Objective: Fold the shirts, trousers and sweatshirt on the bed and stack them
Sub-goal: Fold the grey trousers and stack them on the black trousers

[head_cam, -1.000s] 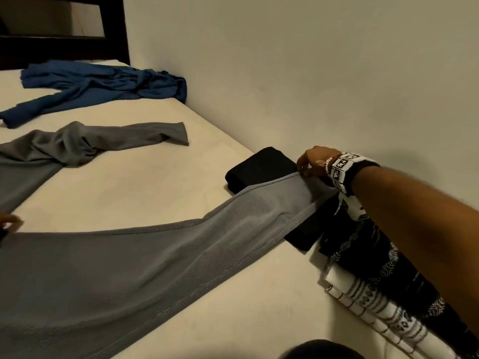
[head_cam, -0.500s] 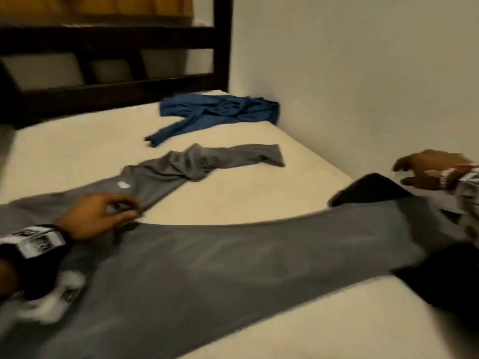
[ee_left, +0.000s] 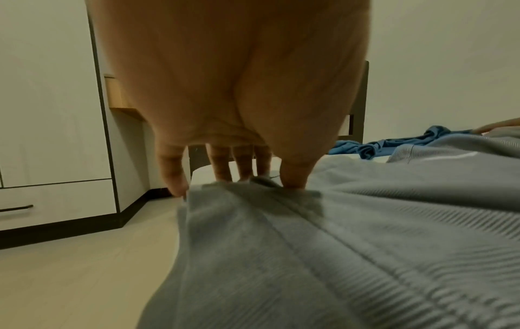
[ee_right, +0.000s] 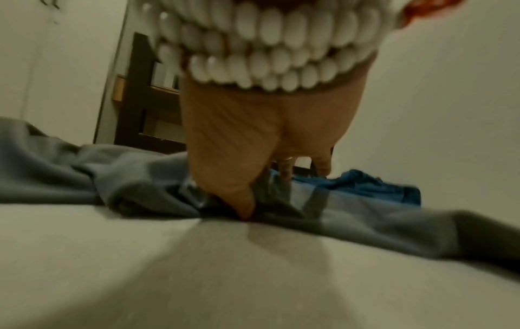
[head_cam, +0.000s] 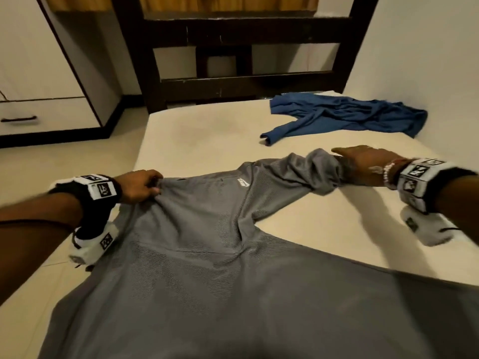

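Note:
A grey sweatshirt (head_cam: 207,242) with a small white logo lies spread front-up on the cream mattress (head_cam: 194,141). My left hand (head_cam: 141,186) grips its left shoulder edge; in the left wrist view the fingers and thumb (ee_left: 292,175) pinch the bunched fabric (ee_left: 337,244). My right hand (head_cam: 363,164) lies over the crumpled right sleeve (head_cam: 318,172) with its fingers straight. In the right wrist view the thumb (ee_right: 244,204) presses into the sleeve (ee_right: 126,182). A crumpled blue shirt (head_cam: 344,115) lies at the far right corner of the bed.
A dark wooden bed frame (head_cam: 246,81) stands at the far end of the mattress. The wall (head_cam: 427,47) runs along the right side. A white wardrobe with a drawer (head_cam: 39,112) stands on the tiled floor (head_cam: 64,164) to the left.
The view swung left, and the folded stack by the wall is out of sight. My right hand left the near sleeve and moved onto the crumpled far sleeve. My left hand took hold of the shoulder.

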